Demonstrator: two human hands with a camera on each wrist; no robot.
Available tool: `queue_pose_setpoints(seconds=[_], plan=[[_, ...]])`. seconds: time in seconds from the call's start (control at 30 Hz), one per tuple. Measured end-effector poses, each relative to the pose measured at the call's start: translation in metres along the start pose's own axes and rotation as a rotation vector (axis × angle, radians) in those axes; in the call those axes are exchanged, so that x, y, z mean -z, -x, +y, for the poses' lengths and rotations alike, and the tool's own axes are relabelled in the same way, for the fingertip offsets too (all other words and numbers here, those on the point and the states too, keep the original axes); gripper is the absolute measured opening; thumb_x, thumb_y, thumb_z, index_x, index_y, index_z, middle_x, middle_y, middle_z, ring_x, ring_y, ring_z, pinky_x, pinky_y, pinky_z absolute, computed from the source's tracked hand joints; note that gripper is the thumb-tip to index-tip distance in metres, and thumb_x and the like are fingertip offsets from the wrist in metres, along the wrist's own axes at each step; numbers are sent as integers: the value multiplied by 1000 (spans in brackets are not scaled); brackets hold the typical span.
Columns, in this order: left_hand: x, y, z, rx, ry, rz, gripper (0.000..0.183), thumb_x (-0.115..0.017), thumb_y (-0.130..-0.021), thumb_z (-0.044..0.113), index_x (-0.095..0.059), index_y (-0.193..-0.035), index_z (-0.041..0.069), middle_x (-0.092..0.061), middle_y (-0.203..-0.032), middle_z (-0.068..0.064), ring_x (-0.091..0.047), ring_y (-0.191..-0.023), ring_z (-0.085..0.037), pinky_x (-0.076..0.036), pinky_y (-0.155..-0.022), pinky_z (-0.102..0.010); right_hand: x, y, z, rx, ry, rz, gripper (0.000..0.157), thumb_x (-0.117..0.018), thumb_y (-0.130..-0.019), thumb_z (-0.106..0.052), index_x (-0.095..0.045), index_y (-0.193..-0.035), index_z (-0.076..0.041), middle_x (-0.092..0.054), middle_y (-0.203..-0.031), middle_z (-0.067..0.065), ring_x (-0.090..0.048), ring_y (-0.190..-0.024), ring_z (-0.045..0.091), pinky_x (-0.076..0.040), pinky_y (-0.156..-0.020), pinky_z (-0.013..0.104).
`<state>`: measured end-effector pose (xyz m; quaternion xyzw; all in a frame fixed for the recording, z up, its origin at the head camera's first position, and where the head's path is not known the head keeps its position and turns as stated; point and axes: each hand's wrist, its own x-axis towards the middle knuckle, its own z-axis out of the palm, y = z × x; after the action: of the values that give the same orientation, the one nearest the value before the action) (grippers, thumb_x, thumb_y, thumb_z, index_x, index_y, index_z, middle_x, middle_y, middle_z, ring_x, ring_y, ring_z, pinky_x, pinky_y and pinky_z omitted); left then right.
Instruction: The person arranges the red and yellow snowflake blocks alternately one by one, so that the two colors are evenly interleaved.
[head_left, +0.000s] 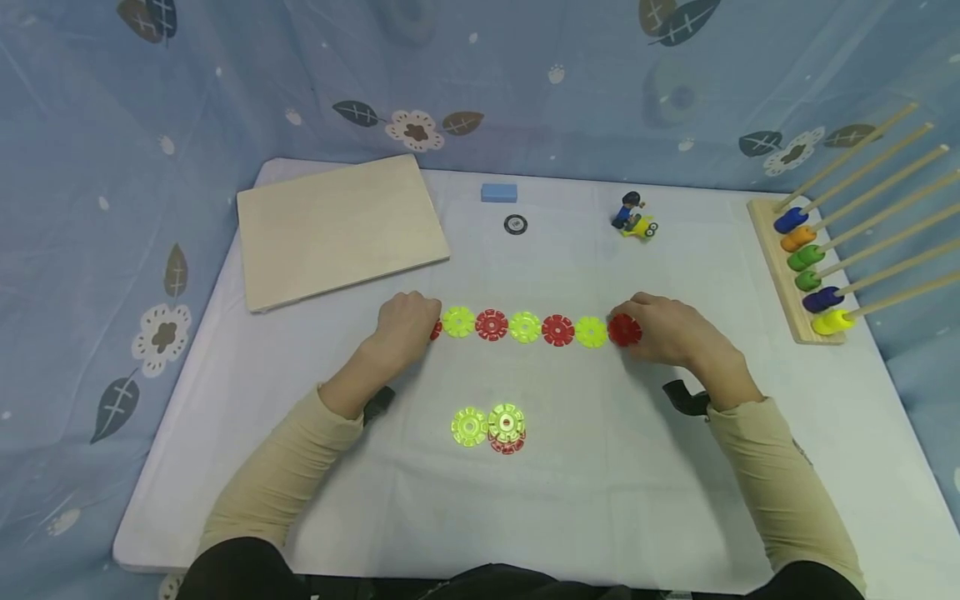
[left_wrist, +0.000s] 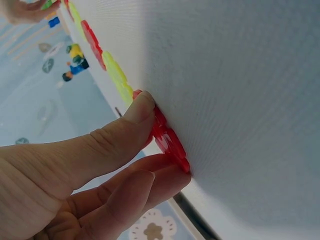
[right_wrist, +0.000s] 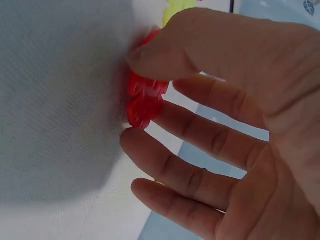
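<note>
The left hand point(head_left: 401, 329) is pinching the left-end red disc point(left_wrist: 170, 142) of a red and yellow-green row of discs point(head_left: 525, 327); the right hand point(head_left: 671, 332) is pinching the right-end red disc point(right_wrist: 147, 87). The row is stretching across mid-bench point(head_left: 600, 483). A small disc cluster point(head_left: 506, 422) is lying toward the near edge, a board point(head_left: 341, 229) at the far left corner.

Room to pass between disc row point(head_left: 525, 327) and disc pile point(head_left: 507, 423); board point(head_left: 341, 229) blocks back left, bead rack point(head_left: 806, 257) back right.
</note>
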<state>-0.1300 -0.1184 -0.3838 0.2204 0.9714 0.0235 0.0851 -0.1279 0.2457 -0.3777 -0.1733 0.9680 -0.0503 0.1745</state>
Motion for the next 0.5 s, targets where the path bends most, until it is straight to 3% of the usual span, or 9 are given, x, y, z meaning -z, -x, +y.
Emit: queue_pose_setpoints(seconds=[0.5], plan=[[-1,0,0,0,3,12,5,-67,-81,-5,-66,-84,-1,-65,-70,-12,-47,-62,-18,-46,-50,-31,-4,0,0,25,-3,1,48,-78,-73,-11,-65,-119,-8,-61,-118,15,-60,-100,33,-54,-83,51]])
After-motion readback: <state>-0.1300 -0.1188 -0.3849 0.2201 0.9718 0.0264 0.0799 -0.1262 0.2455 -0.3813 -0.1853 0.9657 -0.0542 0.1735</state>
